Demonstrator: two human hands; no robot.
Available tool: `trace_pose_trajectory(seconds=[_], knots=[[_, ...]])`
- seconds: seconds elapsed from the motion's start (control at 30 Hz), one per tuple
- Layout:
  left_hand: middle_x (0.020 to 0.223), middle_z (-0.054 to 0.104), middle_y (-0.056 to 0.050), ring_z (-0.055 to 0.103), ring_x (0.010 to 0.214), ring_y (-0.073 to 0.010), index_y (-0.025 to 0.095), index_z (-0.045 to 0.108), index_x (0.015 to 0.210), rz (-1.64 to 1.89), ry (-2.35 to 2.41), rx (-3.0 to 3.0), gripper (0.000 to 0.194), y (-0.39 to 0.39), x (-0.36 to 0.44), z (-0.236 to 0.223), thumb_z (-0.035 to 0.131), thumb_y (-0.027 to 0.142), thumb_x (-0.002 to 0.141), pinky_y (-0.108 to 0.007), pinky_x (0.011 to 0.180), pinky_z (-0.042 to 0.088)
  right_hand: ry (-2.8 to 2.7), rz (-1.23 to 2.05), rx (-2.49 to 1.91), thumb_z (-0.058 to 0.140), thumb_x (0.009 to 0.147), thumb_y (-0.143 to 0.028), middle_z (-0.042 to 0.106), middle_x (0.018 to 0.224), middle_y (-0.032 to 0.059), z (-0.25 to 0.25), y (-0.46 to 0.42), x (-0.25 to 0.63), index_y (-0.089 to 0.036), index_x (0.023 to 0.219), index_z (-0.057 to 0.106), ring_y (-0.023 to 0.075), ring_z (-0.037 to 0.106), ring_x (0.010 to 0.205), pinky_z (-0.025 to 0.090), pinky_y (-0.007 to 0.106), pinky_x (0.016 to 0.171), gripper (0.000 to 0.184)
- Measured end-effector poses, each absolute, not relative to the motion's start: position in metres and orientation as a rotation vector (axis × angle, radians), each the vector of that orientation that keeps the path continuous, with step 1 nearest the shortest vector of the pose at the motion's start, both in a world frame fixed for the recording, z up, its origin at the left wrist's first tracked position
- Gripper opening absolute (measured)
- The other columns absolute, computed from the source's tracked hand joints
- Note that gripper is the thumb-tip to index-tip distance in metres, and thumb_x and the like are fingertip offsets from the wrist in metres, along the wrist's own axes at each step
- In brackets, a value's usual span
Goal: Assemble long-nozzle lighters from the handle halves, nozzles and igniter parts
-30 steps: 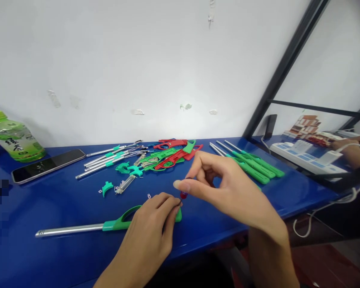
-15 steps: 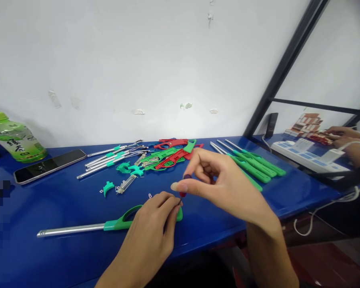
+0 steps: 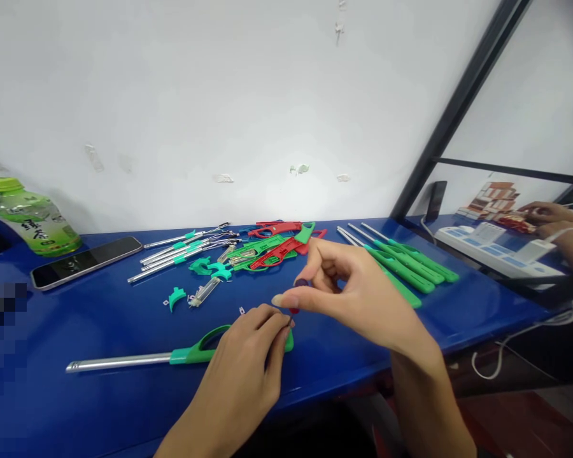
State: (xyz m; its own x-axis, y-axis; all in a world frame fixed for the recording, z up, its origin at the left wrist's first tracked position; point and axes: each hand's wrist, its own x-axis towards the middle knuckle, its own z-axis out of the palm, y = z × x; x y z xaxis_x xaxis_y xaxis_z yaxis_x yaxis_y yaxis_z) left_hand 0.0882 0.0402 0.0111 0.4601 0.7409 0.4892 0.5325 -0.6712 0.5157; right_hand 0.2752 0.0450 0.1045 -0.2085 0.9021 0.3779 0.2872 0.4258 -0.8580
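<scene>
Green-handled lighter (image 3: 184,356) flat on blue table (image 3: 124,413), long axis left-right, tube pointing left; left hand (image 3: 251,353), nearer, clamped over its right portion, right hand (image 3: 346,289) just beside, pinching a small screwdriver (image 3: 294,311), tip contact apparently hidden.

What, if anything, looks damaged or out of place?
Mainly the wall: it carries several small scraps and marks, like peeled paint or old tape. Blocky pixels also hide part of the picture's left edge. The plastic pieces lie jumbled on the table, but I see no spill.
</scene>
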Motion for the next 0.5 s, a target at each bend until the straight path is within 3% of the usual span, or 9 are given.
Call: trace_pose_trajectory(seconds=[0.1,0.17,0.3,0.4,0.5], knots=[[0.102,0.072,-0.003,0.070,0.090,-0.0221,0.024,0.070,0.106,1.006,1.088,2.429,0.025,0.040,0.088,0.012,0.046,0.018,0.107,-0.039,0.082,0.054,-1.841,0.758,-1.034,0.086,0.089,-0.038,0.049,0.059,-0.0106,0.109,0.041,0.277,-0.025,0.095,0.075,0.0076,0.039,0.052,0.031,0.023,0.048,0.018],[0.100,0.071,-0.003,0.069,0.088,-0.0215,0.024,0.070,0.105,0.994,1.085,2.421,0.026,0.040,0.087,0.012,0.045,0.019,0.108,-0.038,0.079,0.053,-1.933,0.752,-1.020,0.076,0.099,-0.038,0.055,0.062,-0.0092,0.112,0.039,0.280,-0.029,0.111,0.080,0.0079,0.041,0.052,0.031,0.024,0.048,0.015],[0.100,0.071,-0.003,0.069,0.087,-0.0210,0.024,0.070,0.105,0.985,1.090,2.419,0.027,0.040,0.087,0.012,0.044,0.019,0.108,-0.037,0.077,0.053,-1.877,0.755,-1.054,0.080,0.095,-0.036,0.057,0.061,-0.0085,0.109,0.042,0.280,-0.024,0.092,0.079,0.0074,0.042,0.051,0.031,0.024,0.048,0.013],[0.104,0.073,-0.004,0.070,0.091,-0.0221,0.024,0.070,0.107,0.992,1.106,2.435,0.026,0.040,0.087,0.011,0.045,0.018,0.107,-0.037,0.082,0.055,-1.746,0.772,-1.069,0.092,0.081,-0.036,0.050,0.054,-0.0111,0.105,0.046,0.274,-0.022,0.076,0.062,0.0074,0.042,0.050,0.032,0.022,0.047,0.034],[0.106,0.074,-0.005,0.071,0.095,-0.0231,0.023,0.070,0.108,0.979,1.111,2.437,0.026,0.040,0.087,0.012,0.045,0.018,0.107,-0.039,0.085,0.056,-1.749,0.762,-1.058,0.093,0.080,-0.037,0.047,0.053,-0.0120,0.104,0.046,0.270,-0.022,0.079,0.060,0.0077,0.042,0.049,0.032,0.022,0.046,0.036]])
